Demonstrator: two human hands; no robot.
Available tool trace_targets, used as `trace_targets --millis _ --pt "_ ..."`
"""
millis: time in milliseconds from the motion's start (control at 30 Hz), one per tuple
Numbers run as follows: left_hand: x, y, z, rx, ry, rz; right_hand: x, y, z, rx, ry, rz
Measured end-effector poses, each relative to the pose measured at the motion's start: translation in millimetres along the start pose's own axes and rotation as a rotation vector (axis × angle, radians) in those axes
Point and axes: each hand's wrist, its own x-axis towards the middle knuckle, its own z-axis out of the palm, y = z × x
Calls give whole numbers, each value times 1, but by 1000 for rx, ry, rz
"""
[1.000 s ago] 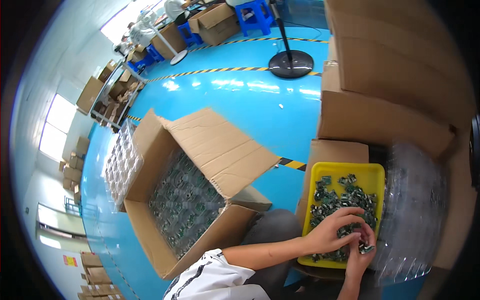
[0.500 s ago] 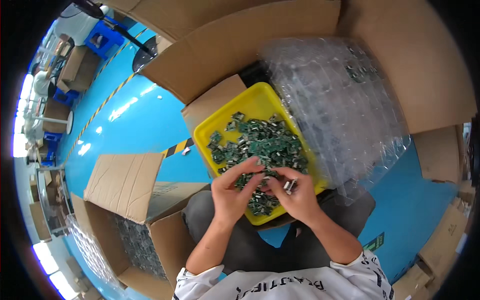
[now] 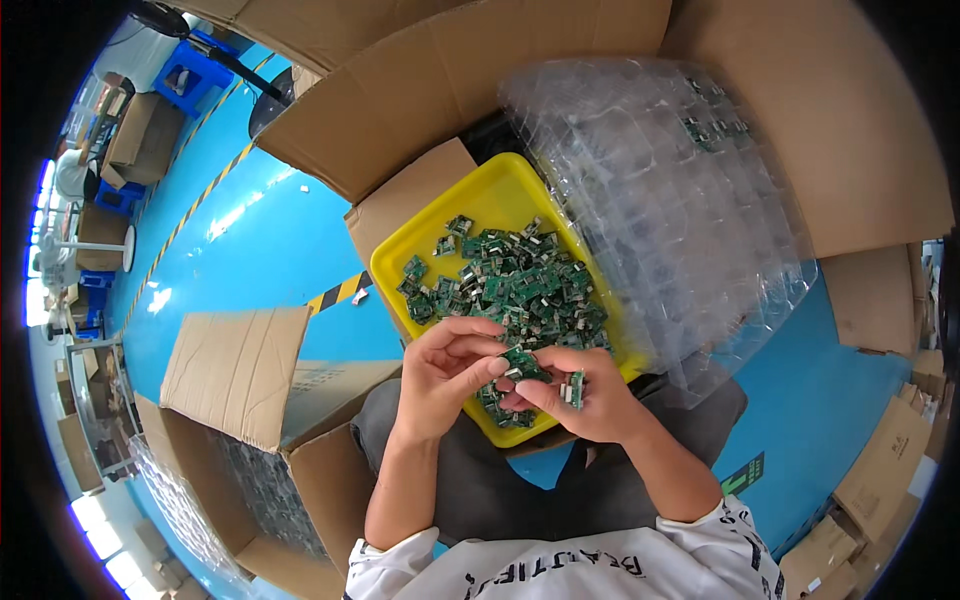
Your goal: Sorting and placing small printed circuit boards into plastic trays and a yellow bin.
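While both your hands meet over the near end of one yellow tray (image 3: 392, 262), your left hand (image 3: 432, 385) has its grip pinched on one green circuit board (image 3: 522, 364), thumb against fingers. Your right hand (image 3: 598, 400) grips the other side of that same board and also clasps a second board (image 3: 574, 389) among its fingers, so you have two boards in hand. The tray sits just beyond your knees with a heap of boards (image 3: 520, 280) in it, too many and too overlapped to count; at least two lie apart at its upper left. Right of the tray, touching it, is one stack of clear plastic trays (image 3: 660, 220); you cannot tell how many layers. A few boards show at its upper right. One open cardboard box (image 3: 325, 485) stands at your lower left, and at least two blue stools (image 3: 190, 78) stand far off.
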Motion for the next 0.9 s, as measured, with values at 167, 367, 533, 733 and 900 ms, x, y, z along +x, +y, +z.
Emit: trace_targets --millis 167,367,533,733,900 --pt "0 -6 -9 -33 71 56 7 -4 -5 383 48 263" --pt "1 0 -15 -327 -135 -126 2 -7 -8 144 -75 52" --pt "6 -11 -16 -124 51 -69 5 1 -8 110 121 147" --pt "9 0 8 408 132 186 4 -17 -1 -353 254 133" --pt "8 7 20 645 -103 352 4 16 -5 -200 119 -12"
